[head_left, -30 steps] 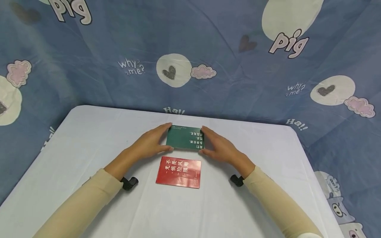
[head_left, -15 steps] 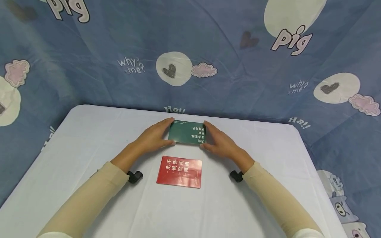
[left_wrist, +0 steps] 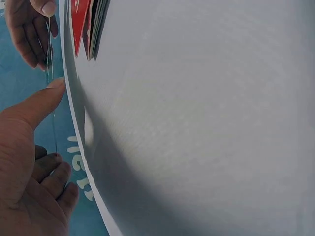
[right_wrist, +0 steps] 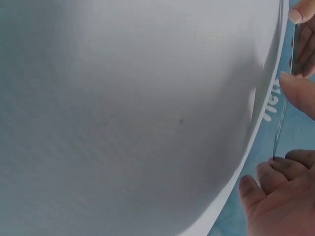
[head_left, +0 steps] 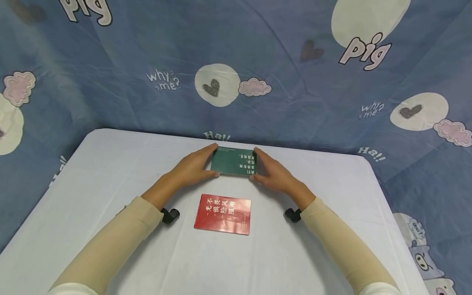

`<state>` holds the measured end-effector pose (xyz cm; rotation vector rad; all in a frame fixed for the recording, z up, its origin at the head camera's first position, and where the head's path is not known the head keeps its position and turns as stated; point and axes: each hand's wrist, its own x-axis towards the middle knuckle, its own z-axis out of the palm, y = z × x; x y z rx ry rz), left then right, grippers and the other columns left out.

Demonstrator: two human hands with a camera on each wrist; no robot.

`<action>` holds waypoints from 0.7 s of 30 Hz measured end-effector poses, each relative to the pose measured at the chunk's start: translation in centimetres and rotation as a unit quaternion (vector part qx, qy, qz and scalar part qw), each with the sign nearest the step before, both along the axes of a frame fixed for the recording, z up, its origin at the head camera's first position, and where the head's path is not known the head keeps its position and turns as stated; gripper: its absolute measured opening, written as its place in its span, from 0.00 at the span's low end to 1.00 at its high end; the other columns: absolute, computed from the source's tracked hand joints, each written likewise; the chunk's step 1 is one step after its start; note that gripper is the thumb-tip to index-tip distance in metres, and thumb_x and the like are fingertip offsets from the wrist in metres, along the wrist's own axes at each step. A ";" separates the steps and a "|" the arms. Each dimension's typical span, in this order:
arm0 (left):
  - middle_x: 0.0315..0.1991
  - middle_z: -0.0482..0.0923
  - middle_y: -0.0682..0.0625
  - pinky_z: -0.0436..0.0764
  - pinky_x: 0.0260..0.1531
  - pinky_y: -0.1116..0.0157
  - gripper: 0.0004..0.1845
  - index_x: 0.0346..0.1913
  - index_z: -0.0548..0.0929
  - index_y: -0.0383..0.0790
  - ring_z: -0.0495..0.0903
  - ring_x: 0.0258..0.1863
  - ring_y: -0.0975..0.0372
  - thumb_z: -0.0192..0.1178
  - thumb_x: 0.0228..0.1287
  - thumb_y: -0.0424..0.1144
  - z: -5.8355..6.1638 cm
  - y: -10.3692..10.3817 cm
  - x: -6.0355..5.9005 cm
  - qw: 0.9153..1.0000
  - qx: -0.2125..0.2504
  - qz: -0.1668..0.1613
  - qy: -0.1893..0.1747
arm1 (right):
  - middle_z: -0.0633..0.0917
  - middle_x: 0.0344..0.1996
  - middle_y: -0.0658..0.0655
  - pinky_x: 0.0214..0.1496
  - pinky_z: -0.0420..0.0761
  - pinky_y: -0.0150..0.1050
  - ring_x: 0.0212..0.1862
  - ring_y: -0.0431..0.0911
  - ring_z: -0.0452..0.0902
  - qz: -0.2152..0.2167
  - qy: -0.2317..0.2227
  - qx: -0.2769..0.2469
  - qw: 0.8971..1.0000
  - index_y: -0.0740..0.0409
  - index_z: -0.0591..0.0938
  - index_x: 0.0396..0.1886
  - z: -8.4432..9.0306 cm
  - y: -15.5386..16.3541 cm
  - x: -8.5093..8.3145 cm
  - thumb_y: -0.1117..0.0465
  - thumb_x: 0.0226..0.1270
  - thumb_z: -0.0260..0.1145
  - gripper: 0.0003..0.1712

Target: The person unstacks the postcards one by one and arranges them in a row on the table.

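Note:
A thin green card [head_left: 233, 161] with white printed characters is held by both hands near the far side of the table. My left hand [head_left: 191, 167] grips its left end, thumb at the near edge and fingers at the far edge. At the right end, my right hand [head_left: 274, 174] has the same kind of hold. Both wrist views show the card [left_wrist: 53, 118] edge-on as a thin line, raised off the tabletop. A red booklet [head_left: 223, 214] with white characters lies closer to me on the table; its pages look slightly spread in the left wrist view.
The table [head_left: 129, 164] has a white cover and rounded far corners. Behind it hangs a blue printed cloth [head_left: 280, 102], close to the far edge. Black wrist-worn devices [head_left: 170, 216] sit at both sleeve cuffs.
Both hands have carried the green card away from me, toward the far edge, and a little to the right. The gap to the red booklet has grown; the booklet stays in place.

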<state>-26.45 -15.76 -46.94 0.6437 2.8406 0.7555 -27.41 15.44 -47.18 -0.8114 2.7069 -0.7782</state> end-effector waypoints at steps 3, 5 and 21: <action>0.82 0.54 0.41 0.60 0.77 0.48 0.53 0.83 0.54 0.36 0.57 0.80 0.47 0.74 0.65 0.50 0.0 0.0 -0.2 1.000 -0.002 0.002 -0.004 | 0.57 0.83 0.62 0.82 0.55 0.49 0.82 0.56 0.53 0.000 0.000 -0.001 1.000 0.60 0.49 0.85 -0.1 0.0 -0.3 0.53 0.71 0.73 0.55; 0.83 0.54 0.41 0.60 0.77 0.48 0.53 0.83 0.54 0.35 0.57 0.80 0.47 0.74 0.65 0.50 0.0 0.0 -0.4 1.000 0.000 0.002 -0.010 | 0.57 0.82 0.62 0.82 0.55 0.49 0.81 0.56 0.53 0.000 0.000 -0.002 1.000 0.61 0.49 0.85 -0.1 0.0 -0.5 0.53 0.71 0.73 0.55; 0.82 0.54 0.40 0.58 0.78 0.47 0.54 0.84 0.51 0.38 0.55 0.81 0.46 0.74 0.66 0.51 -0.4 0.5 -2.2 0.998 0.004 0.020 -0.061 | 0.54 0.83 0.65 0.82 0.52 0.51 0.82 0.59 0.50 -0.004 -0.029 -0.016 0.999 0.65 0.47 0.85 -0.4 0.0 -2.0 0.56 0.73 0.71 0.54</action>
